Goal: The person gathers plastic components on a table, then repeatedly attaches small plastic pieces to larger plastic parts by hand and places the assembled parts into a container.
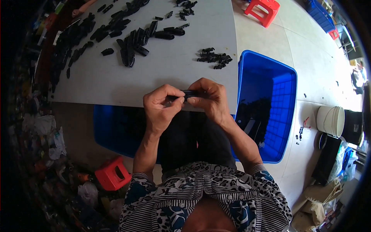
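Note:
Close to the front edge of the grey-white table (127, 83), my two hands meet over one small, long black plastic part (188, 93). My left hand (163, 104) pinches its left end between thumb and fingers. At the other end, the thumb and fingers of my right hand (210, 98) are closed on it too. Both hands cover much of the part, so its exact kind cannot be told. A small heap of black clip-like pieces (215, 58) lies beyond my right hand. Farther off, longer black casings (133, 44) are piled on the table.
A blue crate (294, 92) with dark contents stands right of the table. Another blue crate (112, 131) is partly under the table's front edge. Red stools stand at far right (264, 11) and near left (113, 174). Another person's hand (77, 12) shows at the far left.

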